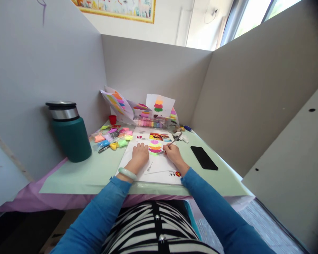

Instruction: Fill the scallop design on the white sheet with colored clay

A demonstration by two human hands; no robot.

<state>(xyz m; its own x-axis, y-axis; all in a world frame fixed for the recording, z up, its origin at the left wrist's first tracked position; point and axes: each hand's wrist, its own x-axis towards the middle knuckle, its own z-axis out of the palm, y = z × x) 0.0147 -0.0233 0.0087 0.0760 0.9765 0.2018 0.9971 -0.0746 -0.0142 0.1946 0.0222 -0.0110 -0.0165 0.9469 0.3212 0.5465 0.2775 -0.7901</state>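
Observation:
My right hand point(172, 153) is closed around a slim metal fork point(177, 137). Its handle slants up to the right, and its tip meets a layered patch of coloured clay point(155, 148) in pink, orange, magenta and green. That patch lies on a white sheet of paper point(161, 170). My left hand point(140, 154) rests on the paper just left of the clay, palm down with fingers laid on the sheet and nothing visible in it. A small thin pointed tool point(149, 167) lies on the paper between my wrists.
Several clay packets point(116, 135) lie at the left, near a pen point(104, 149) and a red cup point(112, 119). A green bottle point(71, 135) stands far left; a black phone point(203, 157) lies right. Coloured sheets point(160, 102) lean behind a clay strip pack point(152, 122). Grey partitions point(156, 67) enclose the table.

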